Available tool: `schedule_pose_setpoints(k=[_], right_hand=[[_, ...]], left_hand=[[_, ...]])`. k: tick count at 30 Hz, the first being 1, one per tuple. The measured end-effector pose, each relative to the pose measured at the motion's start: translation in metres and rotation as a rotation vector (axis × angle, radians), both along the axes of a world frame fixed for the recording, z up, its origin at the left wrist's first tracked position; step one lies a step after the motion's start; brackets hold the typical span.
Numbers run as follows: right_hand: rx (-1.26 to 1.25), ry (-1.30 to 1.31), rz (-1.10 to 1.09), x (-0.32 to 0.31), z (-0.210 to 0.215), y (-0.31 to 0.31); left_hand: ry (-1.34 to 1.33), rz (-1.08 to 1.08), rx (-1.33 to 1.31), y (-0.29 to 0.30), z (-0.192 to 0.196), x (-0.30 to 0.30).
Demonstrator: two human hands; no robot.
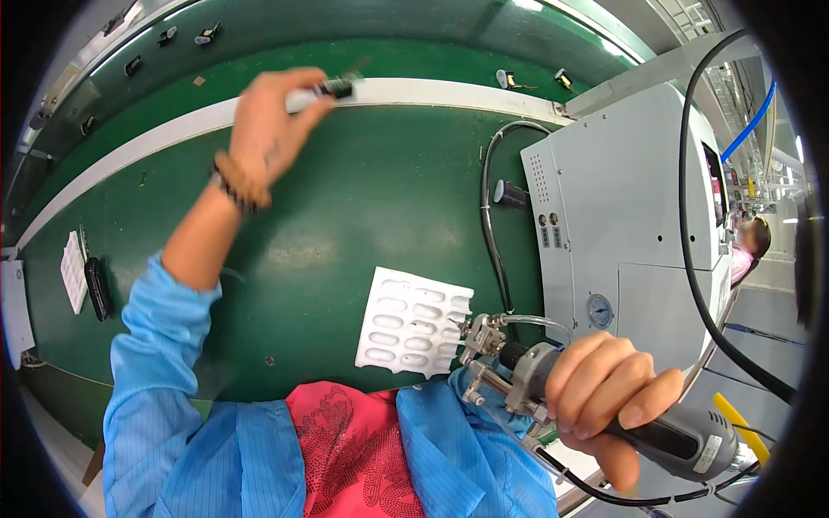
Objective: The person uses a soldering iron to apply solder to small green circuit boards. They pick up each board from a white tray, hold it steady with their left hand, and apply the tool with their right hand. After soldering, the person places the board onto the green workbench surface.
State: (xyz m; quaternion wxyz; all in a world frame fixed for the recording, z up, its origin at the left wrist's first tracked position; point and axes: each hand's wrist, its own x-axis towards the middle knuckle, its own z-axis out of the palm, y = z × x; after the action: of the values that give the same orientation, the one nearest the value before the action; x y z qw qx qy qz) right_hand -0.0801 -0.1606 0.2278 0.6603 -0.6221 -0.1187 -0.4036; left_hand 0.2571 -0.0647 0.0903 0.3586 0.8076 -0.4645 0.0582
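Observation:
My left hand (269, 121) reaches out over the white rail (423, 91) at the back of the bench. Between its thumb and fingers is a small part (332, 90) with a pale body and a dark end, blurred by motion. My right hand (604, 393), at the lower right, is wrapped round the grey and black body of an electric screwdriver (669, 440). Metal fittings and a clear tube are clamped to the driver's front end. Close to its tip lies a white moulded tray (406, 324) with rows of oval hollows; its right edge is ragged.
A grey machine (617, 207) with a pressure gauge (599, 311) stands at the right. A black cable (486, 198) runs beside it, near a dark cylinder (509, 194). Small parts (207, 34) sit beyond the rail. At the left lie a black case (98, 287) and another white tray (72, 272).

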Motion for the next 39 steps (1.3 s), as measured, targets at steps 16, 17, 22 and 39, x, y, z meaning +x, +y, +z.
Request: schedule_pose_setpoints(k=[16,17,22,39], right_hand=[[0.065,0.001,-0.093,0.0,-0.009,-0.018],[0.073,-0.005,-0.11,-0.001,-0.01,-0.019],[0.09,-0.024,-0.085,0.004,-0.012,-0.024],[-0.005,0.009,0.02,0.001,-0.022,-0.019]], left_hand=[[-0.076,-0.576,0.219,-0.268,-0.068,-0.026],[-0.076,-0.585,0.23,-0.279,-0.071,-0.03],[-0.055,-0.342,0.206,-0.293,-0.074,-0.027],[0.571,-0.511,0.005,0.054,-0.004,-0.155]])
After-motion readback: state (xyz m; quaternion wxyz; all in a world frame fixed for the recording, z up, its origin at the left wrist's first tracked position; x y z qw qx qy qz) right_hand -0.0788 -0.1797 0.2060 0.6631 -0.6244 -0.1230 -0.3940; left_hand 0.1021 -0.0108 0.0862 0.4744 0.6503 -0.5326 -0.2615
